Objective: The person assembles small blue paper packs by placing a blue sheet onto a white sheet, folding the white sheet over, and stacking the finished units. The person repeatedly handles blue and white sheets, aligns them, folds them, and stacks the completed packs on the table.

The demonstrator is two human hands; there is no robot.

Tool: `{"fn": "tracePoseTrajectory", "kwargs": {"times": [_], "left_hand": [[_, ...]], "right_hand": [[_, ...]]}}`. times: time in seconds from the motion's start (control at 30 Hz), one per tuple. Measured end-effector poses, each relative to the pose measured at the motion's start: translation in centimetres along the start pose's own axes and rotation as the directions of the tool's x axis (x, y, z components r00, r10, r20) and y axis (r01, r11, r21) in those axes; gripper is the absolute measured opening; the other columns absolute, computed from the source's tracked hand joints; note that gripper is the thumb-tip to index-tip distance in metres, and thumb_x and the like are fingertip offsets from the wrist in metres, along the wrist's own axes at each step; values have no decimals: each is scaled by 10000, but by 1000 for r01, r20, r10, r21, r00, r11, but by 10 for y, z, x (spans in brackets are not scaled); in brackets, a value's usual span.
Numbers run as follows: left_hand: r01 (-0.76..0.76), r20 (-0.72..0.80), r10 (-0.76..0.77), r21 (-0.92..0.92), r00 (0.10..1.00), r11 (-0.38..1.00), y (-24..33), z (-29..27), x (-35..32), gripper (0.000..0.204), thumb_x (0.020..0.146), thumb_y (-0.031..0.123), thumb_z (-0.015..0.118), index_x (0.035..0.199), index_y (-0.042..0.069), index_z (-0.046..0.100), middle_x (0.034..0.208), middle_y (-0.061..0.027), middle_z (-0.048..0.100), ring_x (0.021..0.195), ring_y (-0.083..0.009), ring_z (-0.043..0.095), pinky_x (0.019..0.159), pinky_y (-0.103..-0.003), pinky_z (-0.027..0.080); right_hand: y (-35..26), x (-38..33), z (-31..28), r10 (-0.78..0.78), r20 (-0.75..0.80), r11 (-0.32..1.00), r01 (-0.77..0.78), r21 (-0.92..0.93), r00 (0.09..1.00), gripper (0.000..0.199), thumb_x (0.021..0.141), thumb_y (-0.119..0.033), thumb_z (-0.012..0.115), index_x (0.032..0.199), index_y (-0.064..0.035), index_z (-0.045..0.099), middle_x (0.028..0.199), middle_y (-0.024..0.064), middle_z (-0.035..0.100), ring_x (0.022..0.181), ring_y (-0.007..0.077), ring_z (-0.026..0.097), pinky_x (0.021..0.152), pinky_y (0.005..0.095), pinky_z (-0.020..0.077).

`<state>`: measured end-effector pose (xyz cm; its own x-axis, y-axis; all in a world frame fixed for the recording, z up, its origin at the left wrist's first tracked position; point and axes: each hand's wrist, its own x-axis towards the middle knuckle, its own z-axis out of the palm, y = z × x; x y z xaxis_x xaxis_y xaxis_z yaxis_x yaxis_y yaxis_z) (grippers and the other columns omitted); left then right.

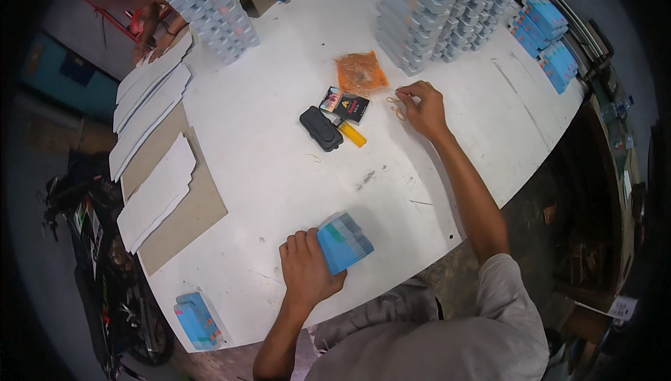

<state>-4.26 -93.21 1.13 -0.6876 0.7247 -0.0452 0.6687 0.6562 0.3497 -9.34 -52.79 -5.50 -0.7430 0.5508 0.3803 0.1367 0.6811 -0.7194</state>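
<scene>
Near the front edge of the white table, my left hand is closed around one end of a stack of blue cards or folded boxes with a green patch on top. Farther off, my right hand pinches a few tan rubber bands that dangle from its fingertips. Just beyond that hand lies an orange plastic bag, with more bands spilling at its edge. Next to it are a black and red cigarette pack, a black case and a yellow lighter.
Tall stacks of pale folded pieces rise at the back, with another tower at back left. White sheets lie over grey board on the left. Blue bundles sit at front left and far right. Another person's hands work at far left.
</scene>
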Motion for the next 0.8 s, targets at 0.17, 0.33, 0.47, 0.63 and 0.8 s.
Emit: {"fn": "tracePoseTrajectory", "kwargs": {"times": [0.17, 0.33, 0.47, 0.63, 0.8], "left_hand": [[2, 15, -2, -20, 1000, 1000, -1, -1, 1, 777, 628, 210, 885, 1271, -53, 535, 1108, -161, 561, 1032, -327, 529, 902, -446, 381], [-11, -43, 9, -46, 999, 999, -9, 0, -1, 743, 651, 218, 904, 1257, -25, 548, 1044, -153, 582, 974, -349, 558, 852, -466, 419], [144, -100, -191, -357, 977, 923, -18, -21, -7, 742, 682, 204, 947, 1267, -9, 543, 1076, -163, 642, 1001, -335, 646, 861, -471, 525], [54, -47, -255, -924, 966, 378, -34, -7, -26, 783, 709, 164, 950, 1319, -21, 494, 1202, -178, 676, 1106, -251, 691, 954, -393, 577], [9, -18, -275, -995, 961, 97, -33, 12, -36, 803, 718, 136, 931, 1353, -21, 464, 1206, -160, 674, 1119, -239, 690, 970, -386, 573]], "right_hand": [[-32, -90, -13, -476, 289, 824, 536, -184, 830, 108, 809, 26, 642, 887, -18, 703, 849, 124, 644, 927, 358, 615, 870, 459, 483], [-82, -173, -23, -349, 431, 934, 271, 233, 832, 204, 845, 58, 658, 1027, -22, 702, 1098, 156, 716, 912, 326, 695, 765, 416, 554], [-116, -189, -38, -41, 610, 910, -223, 351, 792, 242, 901, 85, 622, 1118, -15, 655, 1393, 195, 663, 922, 235, 769, 676, 350, 589], [-146, -187, -34, 32, 669, 432, -614, 661, 743, 243, 930, 81, 651, 1149, -8, 593, 1449, 241, 625, 823, 194, 789, 597, 301, 591], [-159, -186, -30, -129, 651, 631, -445, 636, 748, 380, 899, -30, 792, 1207, -41, 570, 1398, 240, 654, 1042, 270, 757, 717, 308, 592]]}}
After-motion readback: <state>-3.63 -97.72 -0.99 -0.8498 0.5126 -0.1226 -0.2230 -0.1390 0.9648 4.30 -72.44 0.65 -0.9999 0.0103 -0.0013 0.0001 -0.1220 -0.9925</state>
